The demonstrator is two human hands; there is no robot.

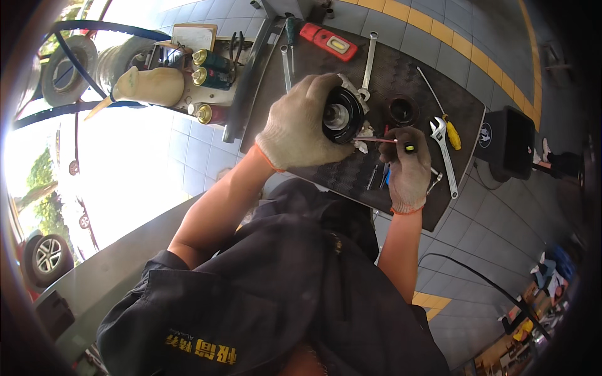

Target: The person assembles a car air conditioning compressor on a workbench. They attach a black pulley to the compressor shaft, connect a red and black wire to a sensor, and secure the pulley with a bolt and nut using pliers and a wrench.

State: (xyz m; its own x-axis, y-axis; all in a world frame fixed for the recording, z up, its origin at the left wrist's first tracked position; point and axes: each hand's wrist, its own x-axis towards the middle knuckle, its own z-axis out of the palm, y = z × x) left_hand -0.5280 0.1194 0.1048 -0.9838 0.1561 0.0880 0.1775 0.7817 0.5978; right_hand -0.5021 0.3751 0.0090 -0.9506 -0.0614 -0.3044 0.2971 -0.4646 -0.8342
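Over the bench, head view: gloved left hand (305, 125) is wrapped round a black cylindrical housing (343, 119), its hollow end facing the camera, held above the rubber mat (401, 69). Gloved right hand (409, 163) grips a thin-shafted screwdriver (377, 140), tip near the housing's rim; can't tell if it's touching. Risks, my read: too much side force skates the tip off the rim into the left glove; a loose or oily hold lets the housing twist or drop; crumpled white tissue (361, 146) right below could snag on the tip. Mat's crowded: red work light (328, 42), combination wrench (370, 59), round black cup (402, 111), yellow-handled screwdriver (451, 131), adjustable wrench (444, 156) near the right edge. Around it: grey tiled floor (486, 219), spray cans (210, 78) on a side shelf, wheel (48, 257) far left, glare washing out that side.
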